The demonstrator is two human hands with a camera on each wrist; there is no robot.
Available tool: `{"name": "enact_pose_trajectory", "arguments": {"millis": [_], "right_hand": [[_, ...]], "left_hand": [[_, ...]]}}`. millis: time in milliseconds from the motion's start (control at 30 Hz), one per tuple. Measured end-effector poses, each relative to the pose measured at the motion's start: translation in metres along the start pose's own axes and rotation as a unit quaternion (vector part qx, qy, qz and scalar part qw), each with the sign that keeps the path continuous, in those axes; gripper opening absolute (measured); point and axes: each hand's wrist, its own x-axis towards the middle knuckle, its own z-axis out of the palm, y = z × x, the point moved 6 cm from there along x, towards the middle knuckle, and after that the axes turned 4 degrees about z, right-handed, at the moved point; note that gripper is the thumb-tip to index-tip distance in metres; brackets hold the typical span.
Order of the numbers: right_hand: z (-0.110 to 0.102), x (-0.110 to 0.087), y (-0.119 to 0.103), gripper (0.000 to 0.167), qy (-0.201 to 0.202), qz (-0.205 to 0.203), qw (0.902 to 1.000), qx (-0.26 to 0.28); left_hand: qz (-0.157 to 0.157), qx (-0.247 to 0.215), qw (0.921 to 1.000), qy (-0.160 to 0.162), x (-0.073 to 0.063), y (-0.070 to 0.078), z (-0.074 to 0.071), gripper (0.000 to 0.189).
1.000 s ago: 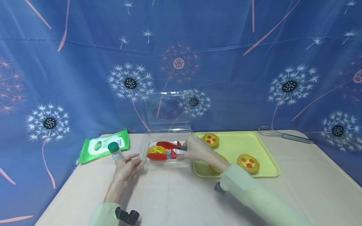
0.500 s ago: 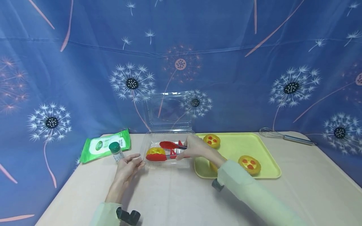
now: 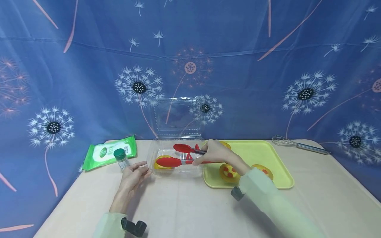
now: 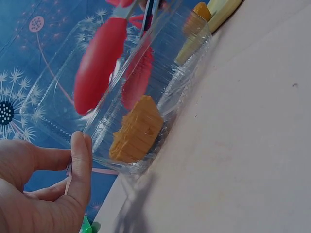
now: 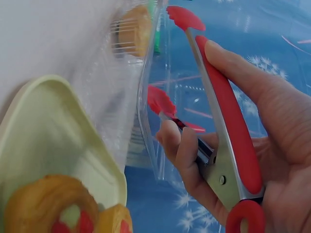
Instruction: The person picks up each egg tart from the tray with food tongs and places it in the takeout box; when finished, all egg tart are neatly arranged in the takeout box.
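Observation:
My right hand (image 3: 215, 152) grips red-tipped tongs (image 5: 226, 116), with the thumb on one arm and fingers round the other. The tongs' jaws stand apart, nothing between them, over a clear plastic clamshell container (image 3: 178, 171). At its left end a yellow toy tart (image 4: 138, 131) sits inside, partly covered by one red tip (image 3: 169, 161) in the head view. My left hand (image 3: 133, 177) pinches the container's left rim between thumb and fingers. Its hinged lid (image 3: 175, 115) stands upright at the back.
A pale yellow tray (image 3: 268, 155) to the right bears several tarts with red spots, one (image 3: 229, 173) near its front left corner. A whisk (image 3: 300, 144) lies beyond it. A green-capped bottle (image 3: 121, 159) and green wipes pack (image 3: 110, 152) are at the left.
The tongs have spread, released the tart in the container, and risen off it toward the right with my right hand. My left hand has stayed at the rim.

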Motion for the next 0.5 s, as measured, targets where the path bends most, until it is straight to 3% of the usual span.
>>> {"name": "enact_pose_trajectory", "arguments": {"millis": [233, 500], "right_hand": [[-0.013, -0.024, 0.024, 0.039, 0.001, 0.008, 0.9981, 0.061], [-0.034, -0.056, 0.053, 0.038, 0.029, 0.034, 0.9973, 0.059]], "left_hand": [[-0.003, 0.004, 0.9999, -0.012, 0.000, -0.001, 0.001, 0.046], [-0.011, 0.014, 0.9997, -0.017, -0.002, 0.001, 0.000, 0.048]]}}
